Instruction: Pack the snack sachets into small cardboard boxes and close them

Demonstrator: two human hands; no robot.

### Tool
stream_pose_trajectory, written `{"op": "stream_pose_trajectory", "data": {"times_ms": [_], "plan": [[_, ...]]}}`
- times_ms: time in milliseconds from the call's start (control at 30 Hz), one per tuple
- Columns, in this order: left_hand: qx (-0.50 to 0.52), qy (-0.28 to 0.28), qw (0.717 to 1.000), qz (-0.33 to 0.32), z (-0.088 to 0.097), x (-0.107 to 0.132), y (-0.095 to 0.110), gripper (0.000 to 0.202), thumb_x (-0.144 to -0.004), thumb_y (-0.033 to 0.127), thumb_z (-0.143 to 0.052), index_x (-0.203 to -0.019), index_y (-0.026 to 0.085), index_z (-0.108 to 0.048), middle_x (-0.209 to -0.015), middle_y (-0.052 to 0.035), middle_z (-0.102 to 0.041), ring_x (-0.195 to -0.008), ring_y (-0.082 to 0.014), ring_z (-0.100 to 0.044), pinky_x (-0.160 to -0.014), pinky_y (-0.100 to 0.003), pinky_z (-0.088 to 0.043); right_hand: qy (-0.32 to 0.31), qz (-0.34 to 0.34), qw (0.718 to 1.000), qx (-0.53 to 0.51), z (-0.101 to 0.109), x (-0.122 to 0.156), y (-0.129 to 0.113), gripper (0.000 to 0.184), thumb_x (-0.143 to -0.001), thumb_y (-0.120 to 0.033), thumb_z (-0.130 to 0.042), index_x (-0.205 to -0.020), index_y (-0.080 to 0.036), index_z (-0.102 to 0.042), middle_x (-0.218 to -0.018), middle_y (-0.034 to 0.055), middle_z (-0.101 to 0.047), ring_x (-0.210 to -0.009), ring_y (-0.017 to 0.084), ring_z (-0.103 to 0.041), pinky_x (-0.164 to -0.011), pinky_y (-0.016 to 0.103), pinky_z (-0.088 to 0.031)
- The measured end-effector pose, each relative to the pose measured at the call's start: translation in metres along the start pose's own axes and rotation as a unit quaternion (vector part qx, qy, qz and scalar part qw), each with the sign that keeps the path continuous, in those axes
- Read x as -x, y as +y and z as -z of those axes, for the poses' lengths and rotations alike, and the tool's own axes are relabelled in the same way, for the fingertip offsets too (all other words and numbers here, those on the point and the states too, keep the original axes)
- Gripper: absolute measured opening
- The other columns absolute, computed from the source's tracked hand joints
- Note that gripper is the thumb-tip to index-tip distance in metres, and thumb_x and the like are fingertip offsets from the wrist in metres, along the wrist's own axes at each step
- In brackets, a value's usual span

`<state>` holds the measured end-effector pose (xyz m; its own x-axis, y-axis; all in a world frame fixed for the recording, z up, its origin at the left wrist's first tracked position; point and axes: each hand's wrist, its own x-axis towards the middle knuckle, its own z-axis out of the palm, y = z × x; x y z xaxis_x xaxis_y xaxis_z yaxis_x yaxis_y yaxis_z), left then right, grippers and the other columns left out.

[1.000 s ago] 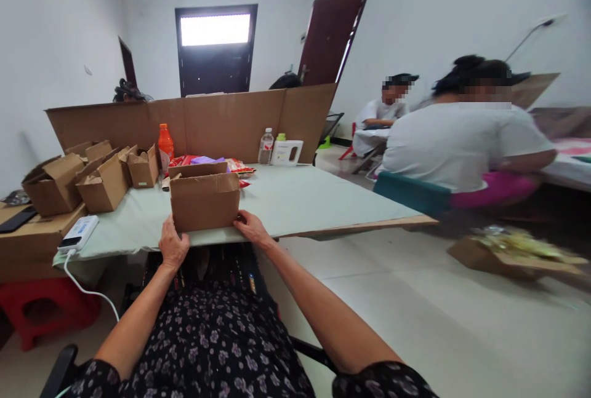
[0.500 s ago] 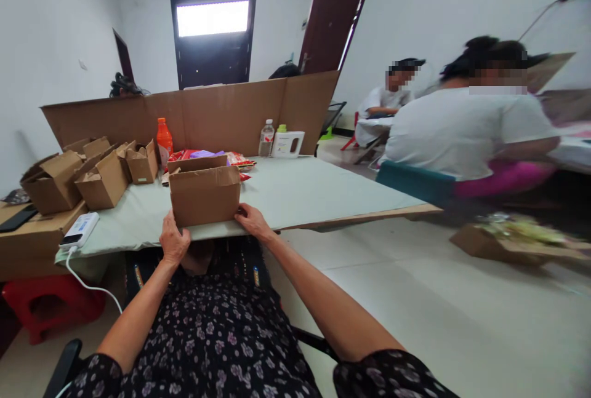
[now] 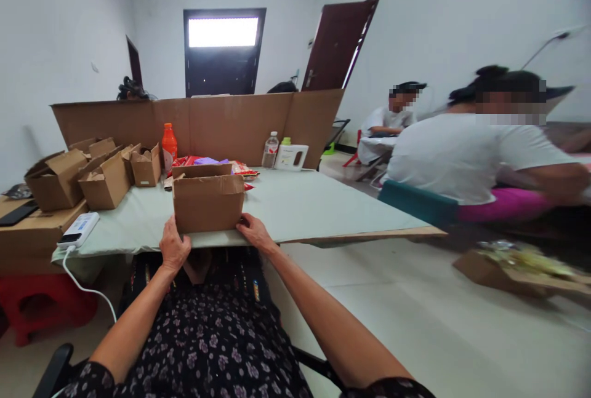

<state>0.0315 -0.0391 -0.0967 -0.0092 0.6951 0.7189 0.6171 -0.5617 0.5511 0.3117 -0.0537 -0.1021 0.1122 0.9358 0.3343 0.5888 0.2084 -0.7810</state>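
A brown cardboard box [image 3: 209,204] stands upright at the front edge of the table, its long plain side facing me. My left hand [image 3: 174,245] grips its lower left corner, thumb in front and fingers along the side. At the lower right corner, my right hand [image 3: 253,230] has its fingers closed on the box's edge. The inside of the box is hidden from this low angle. Just behind it lie red packets [image 3: 244,169] and a purple packet [image 3: 210,162].
Several open cardboard boxes [image 3: 105,181] crowd the table's left. An orange bottle [image 3: 169,144], a clear bottle [image 3: 270,151] and a white jug [image 3: 292,157] stand before a cardboard screen [image 3: 240,121]. A white power bank [image 3: 79,230] trails a cable. People sit at the right.
The view has tilted up slightly, so the scene sits lower. Both hands keep their hold on the cardboard box, which stays in place. The nearest person at right has shifted an arm.
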Motion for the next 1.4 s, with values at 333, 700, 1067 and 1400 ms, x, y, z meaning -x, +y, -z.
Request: {"op": "stream_pose_trajectory", "data": {"times_ms": [333, 700, 1067, 1400], "plan": [[0.073, -0.028, 0.997, 0.028, 0.015, -0.025, 0.004, 0.038, -0.099, 0.036, -0.065, -0.132, 0.018, -0.058, -0.132, -0.0110, -0.061, -0.111, -0.0261, -0.065, -0.093, -0.048, -0.058, 0.026, -0.015, 0.994, -0.107, 0.000, 0.007, -0.004, 0.037, -0.098, -0.037, -0.064, -0.130, -0.018, -0.061, -0.129, 0.0099, -0.064, -0.109, 0.024, -0.066, -0.092, 0.046, -0.057], [0.137, -0.013, 0.989, -0.051, 0.056, -0.106, 0.046, 0.054, -0.078, 0.021, -0.065, -0.132, 0.022, -0.058, -0.134, -0.0092, -0.060, -0.124, -0.0292, -0.059, -0.103, -0.049, -0.053, 0.163, 0.009, 0.978, -0.133, 0.051, 0.004, -0.037, 0.050, -0.089, -0.043, -0.063, -0.134, -0.021, -0.058, -0.131, 0.0136, -0.066, -0.111, 0.025, -0.067, -0.094, 0.046, -0.057], [0.140, -0.064, 0.986, -0.066, 0.062, -0.096, 0.069, 0.015, -0.077, 0.020, -0.058, -0.084, 0.024, -0.071, -0.131, -0.0061, -0.064, -0.124, -0.0276, -0.060, -0.111, -0.052, -0.047, 0.106, 0.163, 0.980, -0.036, 0.085, -0.007, -0.134, 0.021, -0.091, -0.035, -0.064, -0.108, -0.028, -0.075, -0.117, 0.0035, -0.076, -0.114, 0.025, -0.067, -0.101, 0.045, -0.050], [0.212, -0.245, 0.940, -0.111, 0.097, -0.111, 0.083, 0.026, -0.089, 0.027, -0.055, -0.104, 0.030, -0.076, -0.138, -0.0041, -0.065, -0.136, -0.0323, -0.053, -0.111, -0.056, -0.046, 0.038, 0.302, 0.944, 0.131, 0.074, 0.016, -0.138, 0.013, -0.096, -0.019, -0.061, -0.096, -0.026, -0.072, -0.104, 0.0046, -0.078, -0.094, 0.022, -0.073, -0.081, 0.040, -0.053]]}}
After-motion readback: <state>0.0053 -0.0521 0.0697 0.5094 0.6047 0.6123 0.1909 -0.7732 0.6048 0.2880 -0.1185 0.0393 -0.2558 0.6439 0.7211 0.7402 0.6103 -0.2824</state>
